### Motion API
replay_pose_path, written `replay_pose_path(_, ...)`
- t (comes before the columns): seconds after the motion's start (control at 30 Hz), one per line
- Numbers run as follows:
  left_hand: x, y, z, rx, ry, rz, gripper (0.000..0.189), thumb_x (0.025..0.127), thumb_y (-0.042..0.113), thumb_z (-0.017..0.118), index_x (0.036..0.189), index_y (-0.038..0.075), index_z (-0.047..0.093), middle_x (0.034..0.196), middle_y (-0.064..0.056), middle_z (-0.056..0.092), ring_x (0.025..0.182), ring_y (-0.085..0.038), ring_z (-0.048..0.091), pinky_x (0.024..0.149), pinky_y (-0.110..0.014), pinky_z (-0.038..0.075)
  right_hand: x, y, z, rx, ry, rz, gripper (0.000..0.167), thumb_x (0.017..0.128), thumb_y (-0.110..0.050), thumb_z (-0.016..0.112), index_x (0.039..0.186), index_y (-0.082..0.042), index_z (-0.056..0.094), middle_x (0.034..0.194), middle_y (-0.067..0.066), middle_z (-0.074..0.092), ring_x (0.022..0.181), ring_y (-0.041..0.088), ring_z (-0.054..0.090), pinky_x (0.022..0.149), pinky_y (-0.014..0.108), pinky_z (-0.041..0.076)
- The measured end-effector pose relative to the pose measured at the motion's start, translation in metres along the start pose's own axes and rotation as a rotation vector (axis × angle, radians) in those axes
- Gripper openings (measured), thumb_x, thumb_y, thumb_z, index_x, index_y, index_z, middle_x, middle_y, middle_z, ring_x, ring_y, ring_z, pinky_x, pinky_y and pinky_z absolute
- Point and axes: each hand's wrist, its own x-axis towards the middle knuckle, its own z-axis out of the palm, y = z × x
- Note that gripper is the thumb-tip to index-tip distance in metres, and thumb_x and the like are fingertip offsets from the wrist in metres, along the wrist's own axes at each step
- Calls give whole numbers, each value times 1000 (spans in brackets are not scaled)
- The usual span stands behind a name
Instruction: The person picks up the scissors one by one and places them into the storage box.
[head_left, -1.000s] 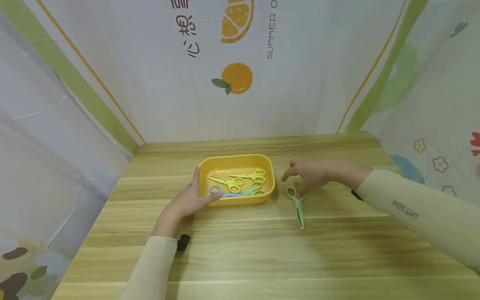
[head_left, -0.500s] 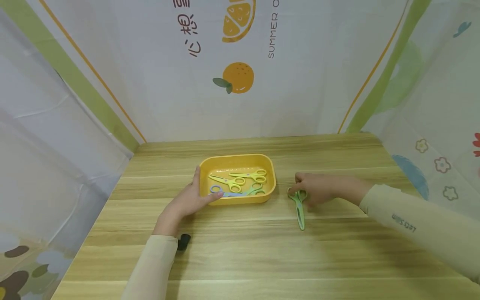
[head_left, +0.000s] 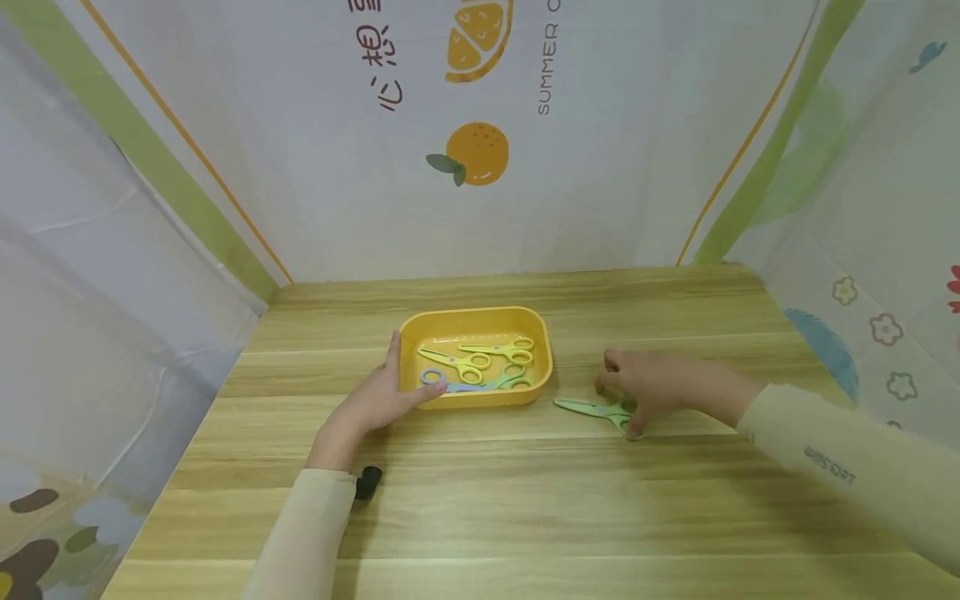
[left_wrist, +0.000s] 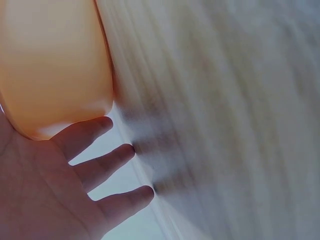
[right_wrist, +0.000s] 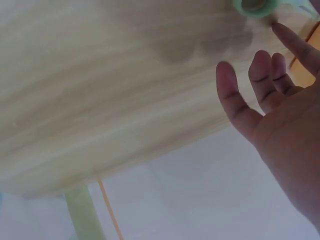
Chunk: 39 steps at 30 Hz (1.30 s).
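A yellow tray [head_left: 480, 398] holds several small scissors, among them yellow scissors [head_left: 453, 363] and a blue-and-green group along its front wall. My left hand [head_left: 375, 398] rests against the tray's left end, thumb along the front rim. In the left wrist view, its fingers [left_wrist: 107, 164] stretch out straight beside the tray's wall [left_wrist: 55, 65]. Right of the tray, green scissors [head_left: 588, 407] lie on the table, blades pointing left. My right hand [head_left: 652, 383] is over their handles, thumb at a finger ring. The right wrist view shows a straight fingertip close to a green handle ring [right_wrist: 256, 6].
The wood-grain table [head_left: 480, 508] extends in front of the tray and to both sides. A printed cloth [head_left: 600, 183] hangs behind it, with more cloth at the left and right. A black strap piece [head_left: 367, 483] is at the left wrist.
The green scissors have swung round under my right hand: their blades pointed toward me, and now point left at the tray. My left hand and the tray have stayed put.
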Motion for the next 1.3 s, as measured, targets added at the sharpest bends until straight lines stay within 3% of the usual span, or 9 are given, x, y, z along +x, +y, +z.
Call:
replay_pose_path(0.23, 0, 1, 1, 1, 7, -1, 139, 85, 87, 63, 167, 20, -28, 178, -24, 15, 160, -46, 30, 128, -64, 31, -12, 2, 15, 26, 31, 6, 58, 82, -53, 90, 125, -20, 68, 115, 0, 50, 87, 11, 47, 73, 28, 46)
replay_pose_path(0.43, -1, 1, 1, 3, 3, 0, 140, 85, 87, 62, 166, 19, -28, 177, -25, 15, 160, -47, 31, 127, -64, 31, -31, 9, 37, 3, 107, -10, 95, 78, -73, 81, 151, -18, 59, 129, -1, 50, 105, 12, 51, 87, 37, 51)
replay_pose_path(0.53, 0, 1, 0, 7, 6, 2, 139, 85, 87, 62, 167, 19, -28, 177, -26, 15, 160, -47, 31, 127, -64, 31, -36, 13, 50, 45, 159, -12, 103, 79, -77, 75, 160, -19, 51, 140, 6, 48, 114, 18, 53, 94, 43, 52)
replay_pose_path(0.7, 1, 0, -1, 18, 12, 3, 139, 86, 87, 62, 167, 19, -28, 176, -27, 18, 158, -47, 35, 126, -64, 32, -40, 20, 67, 210, 215, 17, 101, 79, -75, 77, 162, -25, 48, 149, 16, 44, 125, 32, 54, 98, 52, 53)
replay_pose_path(0.9, 1, 0, 0, 11, 6, -1, 139, 85, 88, 62, 167, 21, -28, 176, -27, 19, 157, -47, 37, 126, -64, 33, -36, 26, 75, 355, 225, 56, 97, 79, -69, 83, 160, -26, 51, 137, 6, 43, 115, 22, 45, 93, 35, 46)
replay_pose_path(1.2, 1, -1, -1, 17, 3, -4, 139, 85, 88, 61, 167, 20, -28, 176, -27, 17, 158, -47, 34, 127, -64, 32, -32, 41, 79, 487, 228, 48, 96, 81, -54, 89, 160, -19, 49, 145, 12, 42, 131, 36, 47, 107, 64, 47)
replay_pose_path(1.3, 1, -1, 0, 18, -1, 0, 139, 86, 88, 61, 166, 19, -28, 176, -28, 16, 159, -48, 32, 127, -65, 31, -33, 43, 81, 492, 226, 49, 94, 82, -54, 88, 160, -19, 49, 146, 10, 43, 132, 35, 48, 107, 62, 48)
